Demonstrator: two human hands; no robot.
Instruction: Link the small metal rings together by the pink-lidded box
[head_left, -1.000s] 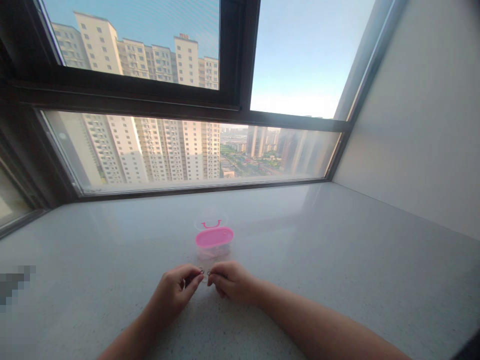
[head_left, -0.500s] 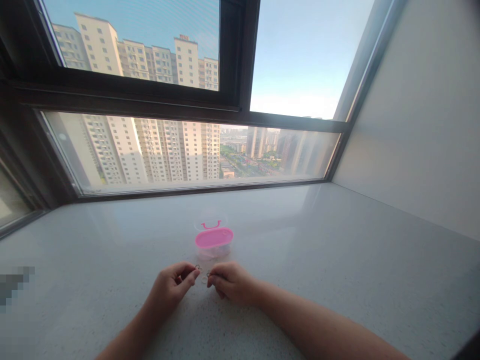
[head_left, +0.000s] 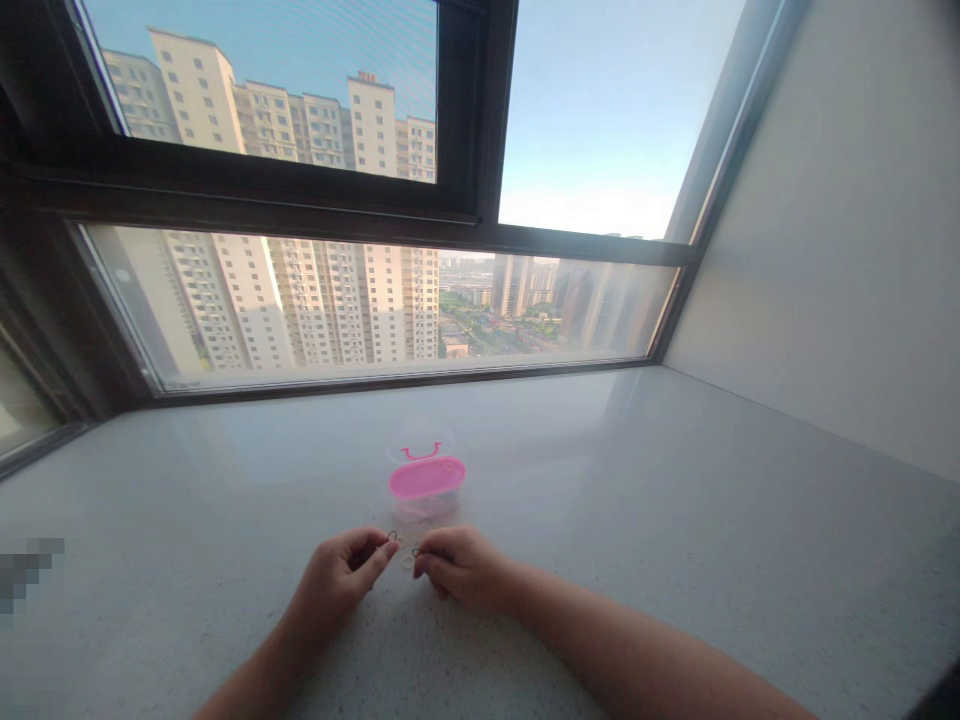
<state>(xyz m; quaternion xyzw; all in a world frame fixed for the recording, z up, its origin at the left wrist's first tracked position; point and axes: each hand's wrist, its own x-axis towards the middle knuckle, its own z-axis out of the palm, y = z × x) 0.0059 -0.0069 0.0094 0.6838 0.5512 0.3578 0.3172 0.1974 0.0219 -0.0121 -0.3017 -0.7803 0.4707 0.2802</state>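
Head view, looking forward and down. Your left hand (head_left: 341,578) sits low centre on the pale speckled sill (head_left: 675,520), forearm running in from the near edge. Thumb and forefinger are pinched together on a small dark wire clip (head_left: 392,537), held at the fingertips just above the surface; the other fingers curl under.

Your right hand (head_left: 461,568) lies just right of the left, forearm coming in from the near right corner. Its thumb and forefinger are likewise pressed together on a second small clip (head_left: 415,551), too tiny to make out in shape. The two sets of fingertips are close but apart, a narrow gap between them. A faint pale ring-like item lies on the sill in that gap; you cannot tell what it is.

Just beyond both hands, centre, stands a small clear plastic box (head_left: 427,490) with a pink top and a pink handle at its far side. It touches neither hand.

Far side: a dark-framed window (head_left: 480,215) spans the sill, with tall apartment blocks and sky outside. A plain grey wall (head_left: 847,250) closes the right. A blurred pixelated patch sits at the near left edge.
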